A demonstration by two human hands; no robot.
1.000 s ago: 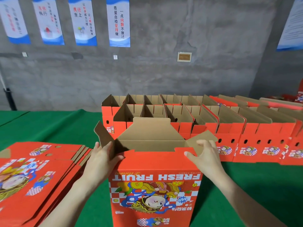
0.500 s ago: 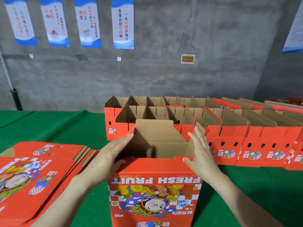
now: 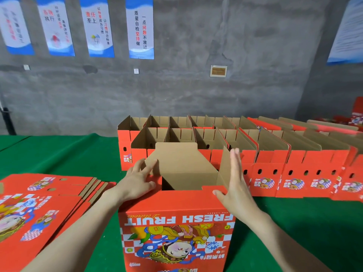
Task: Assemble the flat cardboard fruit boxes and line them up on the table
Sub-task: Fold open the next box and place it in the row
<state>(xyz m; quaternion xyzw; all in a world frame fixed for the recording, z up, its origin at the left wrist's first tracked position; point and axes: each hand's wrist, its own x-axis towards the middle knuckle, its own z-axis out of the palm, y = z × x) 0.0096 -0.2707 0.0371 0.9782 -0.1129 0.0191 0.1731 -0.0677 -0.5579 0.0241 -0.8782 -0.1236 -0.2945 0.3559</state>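
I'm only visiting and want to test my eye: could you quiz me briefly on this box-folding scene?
1. True or false: the left hand and right hand both touch the upright box.
2. The flat boxes lie: A) left of the upright box, B) right of it, C) inside it.
3. Fill in: the table cover is ___.
Key: 1 true; 2 A; 3 green.

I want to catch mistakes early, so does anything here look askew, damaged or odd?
Only one thing: the box between the left hand and the right hand shows its FRESH FRUIT print upside down, so it seems to stand inverted, probably so its bottom can be folded. No tears or dents show.
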